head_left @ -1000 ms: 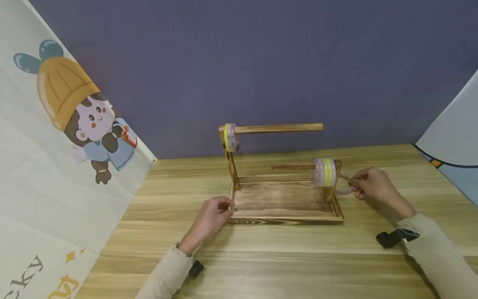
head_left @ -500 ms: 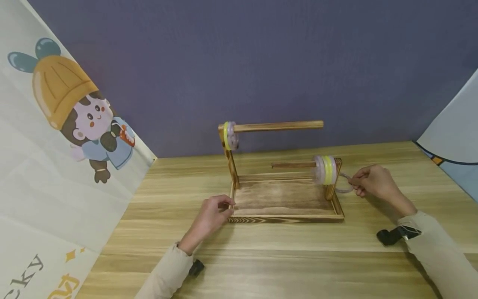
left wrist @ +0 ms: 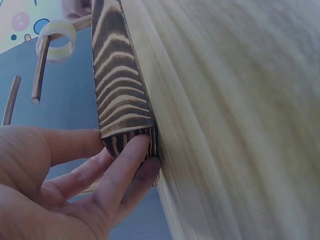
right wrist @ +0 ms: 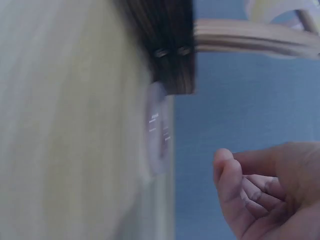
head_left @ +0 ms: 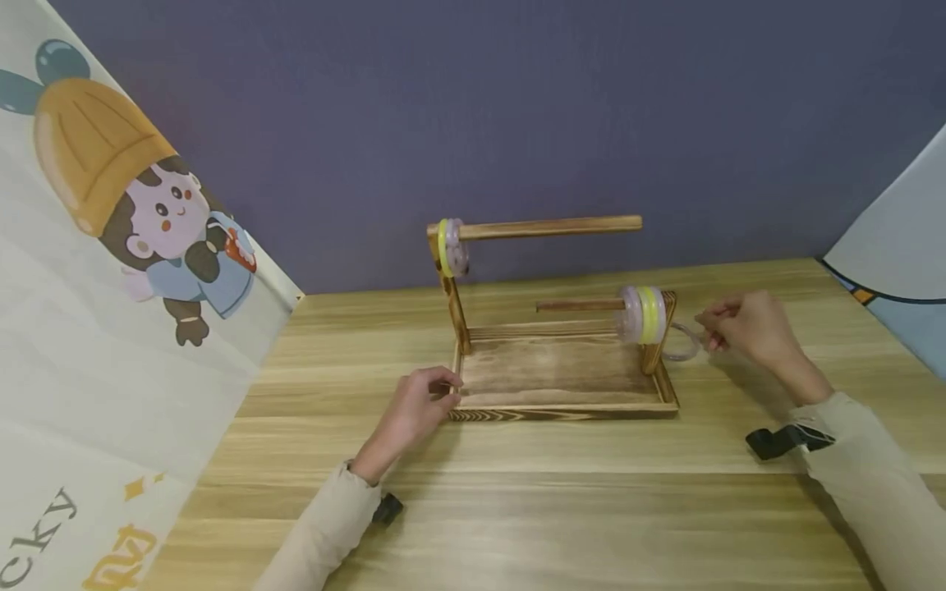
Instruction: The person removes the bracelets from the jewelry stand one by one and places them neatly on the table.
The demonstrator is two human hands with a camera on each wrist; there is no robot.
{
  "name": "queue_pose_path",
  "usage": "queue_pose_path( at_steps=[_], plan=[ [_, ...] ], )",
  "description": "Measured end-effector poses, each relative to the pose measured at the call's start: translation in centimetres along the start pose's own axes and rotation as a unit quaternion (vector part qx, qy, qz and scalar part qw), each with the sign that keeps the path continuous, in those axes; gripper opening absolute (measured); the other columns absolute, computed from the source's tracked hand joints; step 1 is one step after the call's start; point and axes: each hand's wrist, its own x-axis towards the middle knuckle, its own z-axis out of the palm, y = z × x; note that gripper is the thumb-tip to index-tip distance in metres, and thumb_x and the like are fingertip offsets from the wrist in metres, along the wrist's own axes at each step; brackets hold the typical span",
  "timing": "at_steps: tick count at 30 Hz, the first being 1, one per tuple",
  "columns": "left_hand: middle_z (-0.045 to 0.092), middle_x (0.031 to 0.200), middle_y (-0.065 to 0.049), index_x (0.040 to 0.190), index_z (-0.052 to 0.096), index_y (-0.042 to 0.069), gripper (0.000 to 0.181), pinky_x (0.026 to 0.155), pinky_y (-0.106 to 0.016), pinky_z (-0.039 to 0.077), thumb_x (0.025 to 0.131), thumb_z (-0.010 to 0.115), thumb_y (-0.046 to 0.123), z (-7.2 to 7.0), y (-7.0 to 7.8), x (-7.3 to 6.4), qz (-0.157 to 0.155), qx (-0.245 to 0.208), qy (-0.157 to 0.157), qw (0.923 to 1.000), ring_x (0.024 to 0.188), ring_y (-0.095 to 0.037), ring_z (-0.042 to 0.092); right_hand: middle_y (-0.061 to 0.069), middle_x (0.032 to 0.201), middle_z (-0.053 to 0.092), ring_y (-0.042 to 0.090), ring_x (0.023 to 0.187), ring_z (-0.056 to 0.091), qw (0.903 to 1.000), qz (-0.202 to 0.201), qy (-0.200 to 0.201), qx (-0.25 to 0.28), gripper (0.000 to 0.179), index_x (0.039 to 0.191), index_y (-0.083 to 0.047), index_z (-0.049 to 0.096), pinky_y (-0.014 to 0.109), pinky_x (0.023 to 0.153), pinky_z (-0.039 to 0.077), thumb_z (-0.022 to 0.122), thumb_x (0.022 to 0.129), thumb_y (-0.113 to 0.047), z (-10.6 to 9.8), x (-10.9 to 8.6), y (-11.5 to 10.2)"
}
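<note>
A two-tier wooden stand (head_left: 554, 365) with a shallow tray base sits on the table. My left hand (head_left: 414, 406) pinches its near left corner; in the left wrist view the thumb and fingers bend round the striped wooden edge. Yellow and pale purple rings (head_left: 454, 246) hang at the left end of the upper rod (head_left: 550, 227). More pale purple and yellow rings (head_left: 641, 314) hang on the lower rod, against the right post. A clear purplish ring (head_left: 680, 358) lies on the table right of the stand. My right hand (head_left: 757, 328), just beside it, holds nothing, fingers loosely bent.
The wood-grain table (head_left: 517, 509) meets a dark blue backdrop (head_left: 517, 107) behind the stand. A white panel with a cartoon figure (head_left: 177, 222) rises at the left. Another pale panel (head_left: 902, 222) stands at the right.
My right hand has let go of the clear purplish ring and lifted slightly away from it. The left hand keeps its hold on the stand. The head view has tilted down a little.
</note>
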Motion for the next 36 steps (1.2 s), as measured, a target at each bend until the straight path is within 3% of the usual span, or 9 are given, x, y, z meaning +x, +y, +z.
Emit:
queue_pose_path(
  at_steps=[5,12,18,23,29,36],
  plan=[
    [0.072,0.107,-0.009,0.105,0.072,0.006,0.016,0.081,-0.037,0.059,0.09,0.071,0.003,0.1,-0.5,-0.9,-0.011,0.006,-0.01,0.9999,0.104,-0.029,0.068,0.014,0.069,0.07,0.019,0.052,0.065,0.9994,0.024,0.024,0.009,0.035,0.1,0.01,0.07,0.03,0.046,0.055,0.064,0.098,-0.025,-0.6,-1.4,-3.2],
    [0.072,0.108,-0.009,0.106,0.072,0.006,0.016,0.08,-0.035,0.06,0.09,0.072,0.003,0.3,-1.0,-1.7,-0.013,0.004,-0.019,0.9997,0.105,-0.029,0.068,0.005,0.069,0.072,0.007,0.049,0.062,0.9923,-0.016,0.122,0.008,0.026,0.101,-0.003,0.074,0.022,0.043,0.048,0.067,0.095,-0.027,-1.2,-3.0,-9.5],
    [0.072,0.107,-0.009,0.105,0.072,0.006,0.016,0.078,-0.035,0.06,0.09,0.072,0.003,-0.1,-0.9,-1.5,-0.013,0.006,-0.016,0.9998,0.104,-0.028,0.068,0.009,0.081,0.074,-0.002,0.058,0.06,0.9891,-0.044,0.141,0.006,0.023,0.101,-0.01,0.076,0.017,0.048,0.044,0.07,0.093,-0.031,-0.8,-3.1,-13.6],
    [0.072,0.108,-0.01,0.107,0.072,0.005,0.017,0.078,-0.032,0.06,0.09,0.072,0.003,-0.4,-0.9,-1.0,-0.01,0.003,-0.02,0.9998,0.104,-0.027,0.068,0.008,0.088,0.075,-0.004,0.067,0.059,0.9882,-0.08,0.129,0.014,0.02,0.102,-0.012,0.076,0.014,0.057,0.044,0.072,0.093,-0.028,-0.2,-2.5,-17.1],
    [0.072,0.107,-0.01,0.106,0.072,0.003,0.017,0.08,-0.034,0.06,0.09,0.072,0.002,-1.2,-0.8,-0.2,0.005,0.01,0.0,0.9999,0.103,-0.028,0.068,0.004,0.088,0.074,0.012,0.071,0.067,0.9848,-0.138,0.097,0.041,0.015,0.103,-0.011,0.076,0.015,0.064,0.049,0.073,0.092,-0.02,2.3,-0.8,-21.5],
    [0.072,0.108,-0.011,0.107,0.071,0.003,0.018,0.084,-0.036,0.059,0.09,0.071,0.002,-0.9,-1.1,-0.5,0.007,0.014,-0.02,0.9997,0.104,-0.028,0.068,0.006,0.091,0.074,0.015,0.071,0.068,0.9829,-0.164,0.061,0.056,0.018,0.107,-0.008,0.074,0.03,0.064,0.057,0.074,0.092,-0.018,6.6,-0.2,-24.2]
  ],
)
